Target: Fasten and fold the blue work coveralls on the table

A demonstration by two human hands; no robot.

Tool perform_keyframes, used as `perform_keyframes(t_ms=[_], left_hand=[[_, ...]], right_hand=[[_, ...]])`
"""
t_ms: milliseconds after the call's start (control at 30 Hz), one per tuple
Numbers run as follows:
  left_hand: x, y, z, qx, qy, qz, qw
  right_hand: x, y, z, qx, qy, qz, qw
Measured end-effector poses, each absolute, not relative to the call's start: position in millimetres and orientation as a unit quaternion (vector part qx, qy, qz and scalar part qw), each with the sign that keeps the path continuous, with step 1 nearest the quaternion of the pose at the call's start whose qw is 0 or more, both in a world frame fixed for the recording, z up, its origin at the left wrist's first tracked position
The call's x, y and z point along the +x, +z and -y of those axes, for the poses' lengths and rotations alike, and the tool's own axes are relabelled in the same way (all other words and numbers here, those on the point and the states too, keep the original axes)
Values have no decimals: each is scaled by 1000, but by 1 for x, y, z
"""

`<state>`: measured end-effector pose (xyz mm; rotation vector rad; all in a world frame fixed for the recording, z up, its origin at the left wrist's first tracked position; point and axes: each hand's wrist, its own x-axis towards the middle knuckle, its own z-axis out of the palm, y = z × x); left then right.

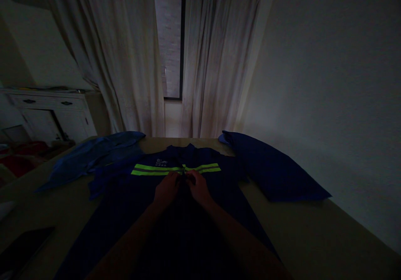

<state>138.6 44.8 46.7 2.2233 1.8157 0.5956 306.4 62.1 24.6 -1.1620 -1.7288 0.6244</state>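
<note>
A dark blue work jacket [144, 204] with a bright yellow-green reflective band [150, 170] across the chest lies flat on the table, collar away from me. My left hand [167, 189] and my right hand [198, 187] meet at the middle of its front, just below the band. Both have their fingers pinched together on the jacket's front closure. The dim light hides what exactly the fingertips grip.
A lighter blue garment [90, 159] lies bunched at the back left of the table [313, 234]. A dark blue sleeve or second piece [275, 171] spreads to the right. A dark flat object [21, 250] sits at the near left. White cabinet [56, 117], curtains [125, 62] and wall lie behind.
</note>
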Motion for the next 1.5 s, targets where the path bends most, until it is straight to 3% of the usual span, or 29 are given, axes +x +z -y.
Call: perform_keyframes(t_ms=[433,733,1500], left_hand=[[140,47,-46,738,196,-637,109],[144,46,-42,754,207,-617,90],[136,33,-55,749,242,-602,138]], right_hand=[[306,24,-63,-498,210,721,434],[304,26,-59,-471,269,710,450],[301,26,-57,-471,285,708,442]])
